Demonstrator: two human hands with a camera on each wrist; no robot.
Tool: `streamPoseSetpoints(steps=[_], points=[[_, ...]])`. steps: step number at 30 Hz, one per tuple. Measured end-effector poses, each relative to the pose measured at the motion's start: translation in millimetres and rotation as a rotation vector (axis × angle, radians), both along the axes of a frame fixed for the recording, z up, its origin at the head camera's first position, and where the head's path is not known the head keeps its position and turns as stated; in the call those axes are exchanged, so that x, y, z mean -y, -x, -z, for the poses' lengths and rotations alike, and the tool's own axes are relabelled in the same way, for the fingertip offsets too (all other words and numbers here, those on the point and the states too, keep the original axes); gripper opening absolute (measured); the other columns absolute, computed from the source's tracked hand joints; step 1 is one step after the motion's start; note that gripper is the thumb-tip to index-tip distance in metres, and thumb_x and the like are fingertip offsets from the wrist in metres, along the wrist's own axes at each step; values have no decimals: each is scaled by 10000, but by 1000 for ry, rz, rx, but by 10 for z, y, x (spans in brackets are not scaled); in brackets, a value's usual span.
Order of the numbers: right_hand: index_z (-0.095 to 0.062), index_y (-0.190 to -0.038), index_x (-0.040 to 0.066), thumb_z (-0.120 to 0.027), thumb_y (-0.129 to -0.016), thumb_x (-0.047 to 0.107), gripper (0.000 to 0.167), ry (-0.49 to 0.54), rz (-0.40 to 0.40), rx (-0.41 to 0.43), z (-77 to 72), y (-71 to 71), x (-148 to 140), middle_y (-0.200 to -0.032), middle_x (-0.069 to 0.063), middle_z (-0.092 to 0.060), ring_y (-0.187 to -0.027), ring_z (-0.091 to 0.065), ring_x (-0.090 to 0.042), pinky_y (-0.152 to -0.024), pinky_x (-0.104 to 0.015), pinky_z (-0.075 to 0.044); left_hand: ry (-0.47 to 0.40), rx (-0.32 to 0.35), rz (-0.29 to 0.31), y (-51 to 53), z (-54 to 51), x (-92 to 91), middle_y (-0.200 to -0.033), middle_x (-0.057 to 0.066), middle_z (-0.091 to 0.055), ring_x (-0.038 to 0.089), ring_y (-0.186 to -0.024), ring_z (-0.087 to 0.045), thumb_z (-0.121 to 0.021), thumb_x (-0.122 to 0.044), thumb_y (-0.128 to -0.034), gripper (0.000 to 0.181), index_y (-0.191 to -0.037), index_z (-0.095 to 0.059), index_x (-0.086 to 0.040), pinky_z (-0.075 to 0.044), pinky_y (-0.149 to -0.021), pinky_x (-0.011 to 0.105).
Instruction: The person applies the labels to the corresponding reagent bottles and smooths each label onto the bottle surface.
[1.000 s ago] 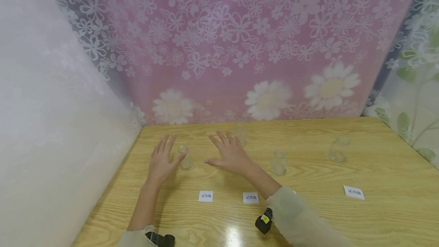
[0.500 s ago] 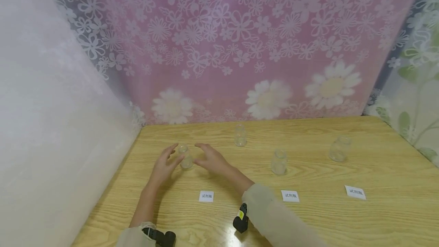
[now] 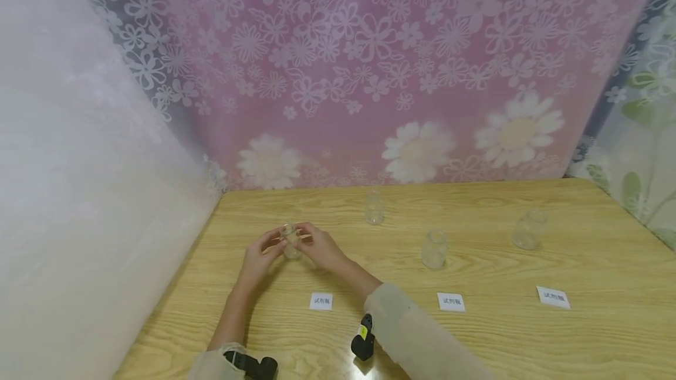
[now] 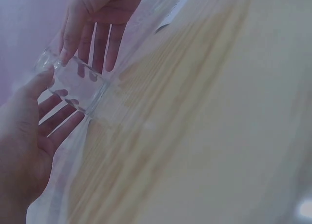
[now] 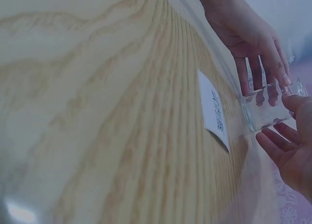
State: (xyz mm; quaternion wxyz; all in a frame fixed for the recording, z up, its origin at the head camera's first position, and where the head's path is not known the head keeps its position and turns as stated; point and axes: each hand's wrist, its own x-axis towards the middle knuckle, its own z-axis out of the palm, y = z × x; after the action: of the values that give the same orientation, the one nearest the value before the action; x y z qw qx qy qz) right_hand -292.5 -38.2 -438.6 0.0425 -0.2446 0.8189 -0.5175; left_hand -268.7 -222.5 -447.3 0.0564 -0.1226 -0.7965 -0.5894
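A small clear glass bottle (image 3: 291,253) stands upright on the left part of the wooden table, held from both sides. My left hand (image 3: 260,261) grips its left side, thumb on the near face and fingers behind. On the right side my right hand (image 3: 324,250) grips it the same way, its fingertips close to the left ones. In the left wrist view the glass bottle (image 4: 80,85) shows between both hands, with fingers visible through the glass. The right wrist view shows the bottle (image 5: 265,107) between the two hands too.
Three other clear glass bottles stand apart: one at the back (image 3: 374,210), one right of centre (image 3: 435,251) and one farther right (image 3: 529,231). White printed cards (image 3: 321,301) lie nearer the front. A patterned curtain (image 3: 338,75) hangs behind the table (image 3: 475,339).
Both hands started spread apart around the bottle. They have closed in on it, the right hand moving left and down, and now both grip it. The bottle stays in its place.
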Motion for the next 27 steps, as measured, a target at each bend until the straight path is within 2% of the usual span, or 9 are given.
streamPoseSetpoints(steps=[4,10,15,21,27], points=[[-446,-1318,91,-563,-926,238,435,10,3,1,-9,-36,-60,-1264,-168,-500,-1089,-528,-303,-854,-397,-463,-13,-20,22,-19,-7,-54,-1265,201,-498,363,-1122,-473,-615,-142,-892,426,-1276,-504,6,-408,-905,473],[-439,-1325,82,-558,-929,234,441,16,21,2,-16,-75,-149,-1259,-177,-497,-1084,-528,-319,-846,-407,-466,-13,-58,26,46,140,-106,-1251,155,-522,328,-1108,-498,-641,-202,-871,449,-1276,-525,-47,-419,-897,460],[-449,-1319,86,-570,-923,221,435,30,45,15,1,-91,-220,-1248,-167,-506,-1076,-531,-315,-842,-403,-468,-25,-74,32,50,173,-186,-1239,161,-529,326,-1102,-504,-640,-211,-873,451,-1274,-527,-39,-412,-904,464],[-438,-1324,64,-564,-926,216,444,56,39,16,-3,-138,-317,-1253,-191,-497,-1079,-524,-330,-850,-411,-463,-33,-55,31,-4,112,-306,-1241,151,-533,332,-1108,-498,-641,-165,-872,430,-1267,-533,-34,-399,-913,475],[-429,-1326,46,-559,-930,189,441,74,41,17,-9,-189,-430,-1252,-210,-487,-1086,-511,-355,-850,-429,-460,-23,-23,54,-157,-99,-466,-1250,214,-502,389,-1124,-468,-607,-86,-891,421,-1279,-493,29,-391,-915,494]])
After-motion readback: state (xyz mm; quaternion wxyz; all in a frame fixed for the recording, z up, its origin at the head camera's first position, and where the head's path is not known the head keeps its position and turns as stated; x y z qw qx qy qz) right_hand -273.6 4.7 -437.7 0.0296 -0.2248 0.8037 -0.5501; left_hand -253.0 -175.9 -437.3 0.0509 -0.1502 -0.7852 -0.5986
